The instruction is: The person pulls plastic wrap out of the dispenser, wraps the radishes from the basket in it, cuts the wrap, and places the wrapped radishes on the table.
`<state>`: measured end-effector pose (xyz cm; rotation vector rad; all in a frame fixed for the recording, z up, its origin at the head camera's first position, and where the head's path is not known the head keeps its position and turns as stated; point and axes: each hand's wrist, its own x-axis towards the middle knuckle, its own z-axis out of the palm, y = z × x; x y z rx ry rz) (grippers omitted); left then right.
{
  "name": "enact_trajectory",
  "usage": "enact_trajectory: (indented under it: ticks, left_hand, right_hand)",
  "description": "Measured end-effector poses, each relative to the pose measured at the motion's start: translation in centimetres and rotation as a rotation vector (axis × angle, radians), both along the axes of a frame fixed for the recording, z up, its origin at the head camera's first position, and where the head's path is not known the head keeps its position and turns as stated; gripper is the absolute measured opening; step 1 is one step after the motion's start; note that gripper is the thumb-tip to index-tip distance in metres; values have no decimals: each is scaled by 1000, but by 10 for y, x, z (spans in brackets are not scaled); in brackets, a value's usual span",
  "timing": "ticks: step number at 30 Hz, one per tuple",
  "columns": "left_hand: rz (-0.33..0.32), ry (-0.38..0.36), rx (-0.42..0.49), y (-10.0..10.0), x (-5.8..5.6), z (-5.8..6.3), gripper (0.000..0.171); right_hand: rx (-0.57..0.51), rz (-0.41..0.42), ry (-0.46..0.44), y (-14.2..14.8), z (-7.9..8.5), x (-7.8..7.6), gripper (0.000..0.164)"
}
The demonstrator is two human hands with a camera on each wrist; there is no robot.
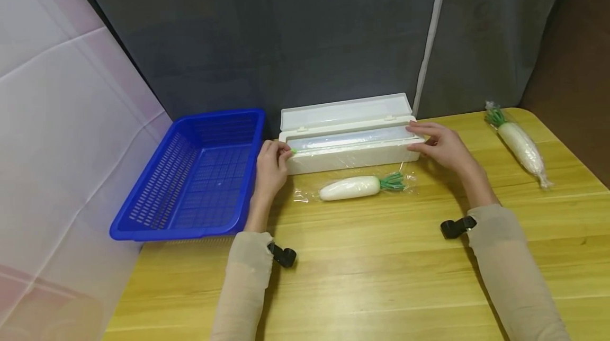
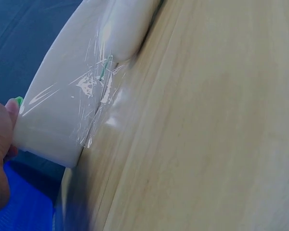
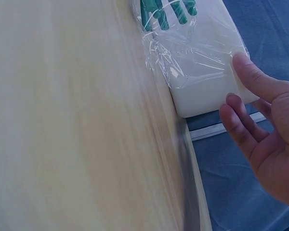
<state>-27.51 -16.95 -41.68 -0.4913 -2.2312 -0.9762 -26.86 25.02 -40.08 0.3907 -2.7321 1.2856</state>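
A white cling film dispenser (image 1: 350,158) stands at the back of the table with its lid (image 1: 345,111) raised and a film roll (image 1: 352,138) inside. My left hand (image 1: 270,167) is at its left end, thumb and finger pinching a small green slide cutter (image 2: 19,100). At the other end my right hand (image 1: 443,145) grips the box's corner, thumb on the front. Clear film (image 2: 86,86) hangs over the front face and onto the table. Just before the box lies a white radish (image 1: 350,188) with green stalks, film around and under it.
A blue plastic basket (image 1: 178,236) stands left of the box, close beside my left forearm. Another radish (image 1: 521,145), wrapped in film, lies at the table's right side. A dark grey curtain (image 1: 262,28) hangs behind the wooden table (image 1: 371,277).
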Motion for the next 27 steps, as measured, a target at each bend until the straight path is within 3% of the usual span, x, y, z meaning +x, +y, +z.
enact_trajectory:
  ticks: [11, 27]
  left_hand:
    - [31, -38, -12, 0, 1, -1, 6]
    - [-29, 42, 24, -4, -2, 2, 6]
  right_hand:
    - [-2, 2, -6, 0, 0, 0, 53]
    - [3, 3, 4, 2, -2, -3, 53]
